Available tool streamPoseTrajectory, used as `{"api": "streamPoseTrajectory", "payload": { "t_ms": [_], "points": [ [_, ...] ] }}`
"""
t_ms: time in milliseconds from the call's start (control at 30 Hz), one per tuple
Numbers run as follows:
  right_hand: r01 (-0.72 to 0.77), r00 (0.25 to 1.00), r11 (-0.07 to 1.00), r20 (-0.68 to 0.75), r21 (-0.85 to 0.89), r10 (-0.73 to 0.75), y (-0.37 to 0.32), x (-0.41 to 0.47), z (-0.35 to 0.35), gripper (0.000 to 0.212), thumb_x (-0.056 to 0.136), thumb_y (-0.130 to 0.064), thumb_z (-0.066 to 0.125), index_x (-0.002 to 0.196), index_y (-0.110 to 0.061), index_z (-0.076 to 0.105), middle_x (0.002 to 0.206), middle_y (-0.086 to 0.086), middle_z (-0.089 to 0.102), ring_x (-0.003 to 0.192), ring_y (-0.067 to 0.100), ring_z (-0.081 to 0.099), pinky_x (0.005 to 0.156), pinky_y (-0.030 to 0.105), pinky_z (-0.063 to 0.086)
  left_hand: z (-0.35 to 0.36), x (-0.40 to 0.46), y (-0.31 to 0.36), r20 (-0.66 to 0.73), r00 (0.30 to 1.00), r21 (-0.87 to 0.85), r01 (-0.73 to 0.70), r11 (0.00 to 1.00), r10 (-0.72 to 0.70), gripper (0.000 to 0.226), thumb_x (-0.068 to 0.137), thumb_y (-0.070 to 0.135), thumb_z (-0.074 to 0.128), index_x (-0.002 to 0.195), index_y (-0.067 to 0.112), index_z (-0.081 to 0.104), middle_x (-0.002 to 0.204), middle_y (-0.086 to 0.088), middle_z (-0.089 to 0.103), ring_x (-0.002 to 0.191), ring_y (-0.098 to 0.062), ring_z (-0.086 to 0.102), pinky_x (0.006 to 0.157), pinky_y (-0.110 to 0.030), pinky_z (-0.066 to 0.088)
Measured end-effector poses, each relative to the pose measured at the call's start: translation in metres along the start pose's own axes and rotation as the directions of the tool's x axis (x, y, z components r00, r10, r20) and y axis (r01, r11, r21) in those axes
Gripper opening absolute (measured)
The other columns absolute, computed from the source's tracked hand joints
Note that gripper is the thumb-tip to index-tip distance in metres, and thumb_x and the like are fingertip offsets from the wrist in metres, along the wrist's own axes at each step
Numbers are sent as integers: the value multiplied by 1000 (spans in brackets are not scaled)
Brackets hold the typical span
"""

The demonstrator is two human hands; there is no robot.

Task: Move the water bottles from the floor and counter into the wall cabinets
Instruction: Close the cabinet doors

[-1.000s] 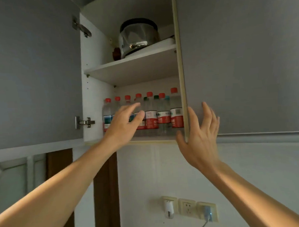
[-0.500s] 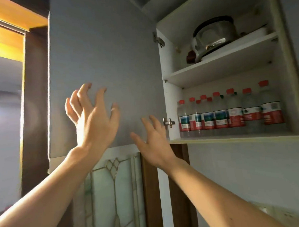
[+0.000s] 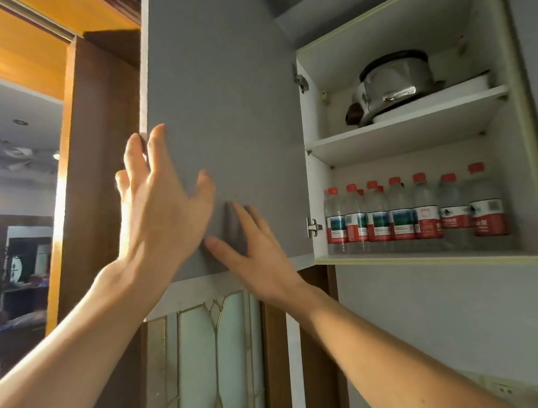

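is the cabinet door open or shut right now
Open: the grey door stands swung out on its hinges, showing the water bottles on the lower shelf.

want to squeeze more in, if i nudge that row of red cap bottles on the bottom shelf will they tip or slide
The water bottles are tall, narrow and upright, so a push near the caps would probably tip them. They stand packed shoulder to shoulder, so one likely knocks its neighbours. They look full, so a low push should slide them on the smooth bottom shelf.

Cabinet [image 3: 518, 149] open; door [image 3: 226, 113] swung out to its left. Bottles [image 3: 413, 213] in a row on the bottom shelf, a few more behind at left. Pot [image 3: 395, 81] on the upper shelf [image 3: 412, 126]. Left hand [image 3: 160, 208] and right hand [image 3: 254, 260] on the door, left hand higher, near the door's free edge.
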State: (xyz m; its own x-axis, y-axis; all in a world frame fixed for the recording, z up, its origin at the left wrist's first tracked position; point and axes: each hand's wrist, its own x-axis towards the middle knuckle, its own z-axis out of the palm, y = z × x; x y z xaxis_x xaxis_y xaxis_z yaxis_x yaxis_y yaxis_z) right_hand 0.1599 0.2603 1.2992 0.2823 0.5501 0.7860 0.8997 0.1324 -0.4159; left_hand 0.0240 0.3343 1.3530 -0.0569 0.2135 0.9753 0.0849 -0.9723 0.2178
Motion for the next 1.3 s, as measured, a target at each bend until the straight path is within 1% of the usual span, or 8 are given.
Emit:
{"api": "streamPoseTrajectory", "payload": {
  "t_ms": [100,167,267,367,567,700,1100,1300],
  "points": [
    [43,998,997,-42,71,-40,-13,-21,-32,77,91,-70,52,156,-46,19,165,-20,16,151,6,18,120,39,28,-13,3,11,-30,997,-332,-72,941,66,62,91,34,63,148,30,38,124,29,59,101,1,59,77,2,42],
    [66,996,992,-74,111,-58,-23,-41,-54,72,90,-72,50,153,-54,20,155,-38,23,143,-7,26,108,22,36,-11,6,23,99,995,-614,58,787,3,59,91,41,57,147,37,38,107,30,68,97,3,67,72,-13,56],
    [115,986,982,-134,151,-95,-39,-70,-85,69,87,-72,49,150,-58,24,149,-43,31,138,-13,34,99,11,39,10,2,41,331,943,-822,265,504,44,60,94,50,51,150,41,34,129,15,66,118,-8,64,94,-45,54],
    [180,963,980,-217,89,-158,-55,-92,-115,62,91,-64,51,148,-52,30,146,-37,42,134,-13,40,102,10,43,45,-10,74,445,881,-832,341,438,160,57,100,51,45,153,36,32,145,12,55,131,-7,54,107,-48,46],
    [113,871,930,-415,-349,-262,-52,-123,-176,68,97,-29,64,155,-31,28,154,-13,43,137,6,47,103,37,53,123,-49,145,486,842,-788,305,535,235,70,90,67,34,155,51,13,166,23,12,153,-8,16,125,-54,18],
    [1,841,874,-472,-486,-264,-25,-138,-226,66,97,-18,63,155,-23,32,150,-9,46,129,0,49,97,13,49,174,-70,183,436,872,-749,213,628,225,71,91,72,26,155,53,4,166,24,-1,155,-13,9,124,-54,14],
    [-260,761,736,-602,-625,-242,106,-149,-338,58,100,-12,54,154,-12,34,150,-1,43,123,5,37,95,-5,20,284,-110,265,436,870,-514,32,857,229,81,88,77,13,159,40,-1,168,7,-13,154,-22,-9,126,-49,10],
    [-339,779,651,-590,-679,-211,156,-142,-373,62,98,-12,57,155,-9,32,152,2,42,130,23,32,111,35,33,327,-117,284,419,882,-401,-35,915,218,76,96,67,25,160,32,7,169,-5,-4,154,-31,-2,125,-49,11]
  ]
}}
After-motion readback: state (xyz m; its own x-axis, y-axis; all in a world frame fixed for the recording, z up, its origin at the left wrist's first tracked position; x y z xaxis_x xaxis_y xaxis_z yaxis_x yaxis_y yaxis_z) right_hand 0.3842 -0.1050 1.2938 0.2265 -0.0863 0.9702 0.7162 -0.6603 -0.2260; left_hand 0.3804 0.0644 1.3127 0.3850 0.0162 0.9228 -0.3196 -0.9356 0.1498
